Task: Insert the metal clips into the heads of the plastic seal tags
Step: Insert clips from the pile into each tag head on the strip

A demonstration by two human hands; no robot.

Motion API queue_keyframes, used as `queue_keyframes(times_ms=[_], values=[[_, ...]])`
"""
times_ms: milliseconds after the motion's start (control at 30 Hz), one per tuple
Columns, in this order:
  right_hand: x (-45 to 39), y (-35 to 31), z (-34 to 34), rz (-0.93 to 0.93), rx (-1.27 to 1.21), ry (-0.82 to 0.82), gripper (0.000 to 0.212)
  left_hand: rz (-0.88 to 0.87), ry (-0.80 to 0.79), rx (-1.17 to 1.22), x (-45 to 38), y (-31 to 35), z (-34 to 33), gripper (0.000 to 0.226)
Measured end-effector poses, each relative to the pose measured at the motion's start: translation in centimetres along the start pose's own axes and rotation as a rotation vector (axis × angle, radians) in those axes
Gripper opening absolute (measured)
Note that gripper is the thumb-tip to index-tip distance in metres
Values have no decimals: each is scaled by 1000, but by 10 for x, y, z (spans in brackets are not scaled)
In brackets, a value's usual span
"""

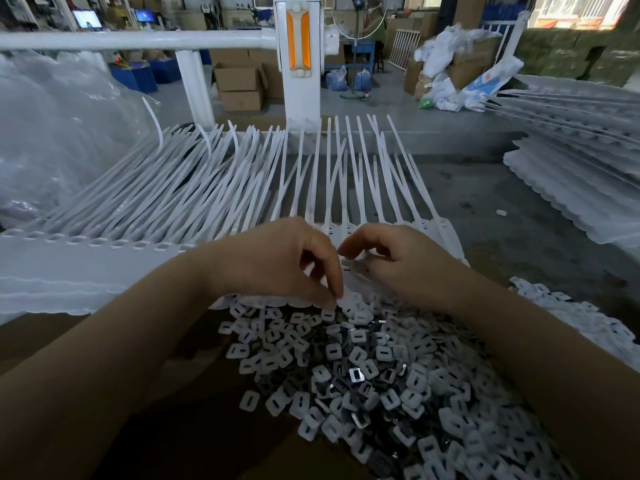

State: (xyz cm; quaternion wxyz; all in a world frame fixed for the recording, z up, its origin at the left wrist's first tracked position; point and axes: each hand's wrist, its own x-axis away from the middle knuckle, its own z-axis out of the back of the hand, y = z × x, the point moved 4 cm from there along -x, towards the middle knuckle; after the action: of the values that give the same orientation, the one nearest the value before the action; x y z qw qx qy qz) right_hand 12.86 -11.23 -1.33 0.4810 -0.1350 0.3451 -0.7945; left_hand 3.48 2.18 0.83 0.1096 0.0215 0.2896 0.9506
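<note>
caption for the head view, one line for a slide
Both hands, left and right, work at the seal tags above a heap of metal clips.

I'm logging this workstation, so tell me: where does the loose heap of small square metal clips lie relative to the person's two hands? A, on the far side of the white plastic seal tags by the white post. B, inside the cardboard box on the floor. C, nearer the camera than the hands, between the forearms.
C: the heap of small square metal clips spreads below the left hand and right hand, between the forearms.
</note>
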Motion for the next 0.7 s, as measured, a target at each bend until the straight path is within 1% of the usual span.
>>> queue_keyframes(times_ms=[67, 100, 200, 300, 400, 600, 700], values=[[0, 2, 1, 0, 6, 18, 26, -8, -189, 78, 0, 9, -9, 16], [-1, 2, 1, 2, 9, 28, 26, -19, -254, 91, 1, 11, -13, 20], [-1, 2, 2, 9, 1, 61, 28, -55, -347, 107, 1, 13, -21, 33], [1, 2, 5, 15, -17, 108, 30, -78, -369, 76, -3, 11, -28, 44], [2, 1, 7, 33, -13, 156, 33, -21, -380, 65, -6, 9, -33, 45], [2, -1, 9, 50, -14, 203, 34, 63, -389, 130, -1, 19, -28, 22], [2, -3, 10, 50, -7, 196, 33, 73, -370, 113, -1, 24, -26, 23]])
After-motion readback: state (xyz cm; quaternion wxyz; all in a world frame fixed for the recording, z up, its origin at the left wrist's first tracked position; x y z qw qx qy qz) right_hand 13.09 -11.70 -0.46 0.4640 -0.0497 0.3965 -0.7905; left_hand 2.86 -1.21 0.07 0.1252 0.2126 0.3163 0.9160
